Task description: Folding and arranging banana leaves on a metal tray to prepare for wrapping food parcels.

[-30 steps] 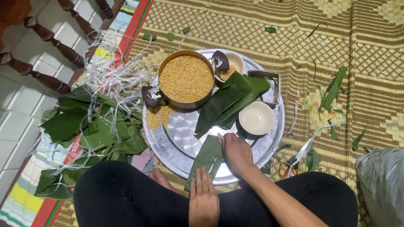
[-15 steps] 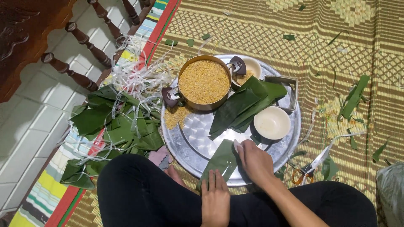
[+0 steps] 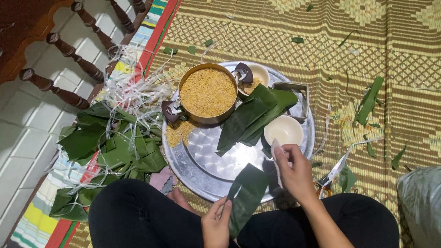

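Green banana leaf strip point(image 3: 245, 195) is pinched by left hand point(image 3: 216, 225); right hand point(image 3: 294, 172) grips a white tie beside the round silver tray point(image 3: 206, 179). Wrapping preparation, likely; folding needs both grips steady.

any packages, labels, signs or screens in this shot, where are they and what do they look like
No label, sign or screen shows.
Grey plastic bag: lower right edge on the woven mat, crumpled, cut off by the frame, contents hidden; the only package-like thing.
Left hand and right hand hold a dark green folded leaf, unmarked, over the round metal tray.
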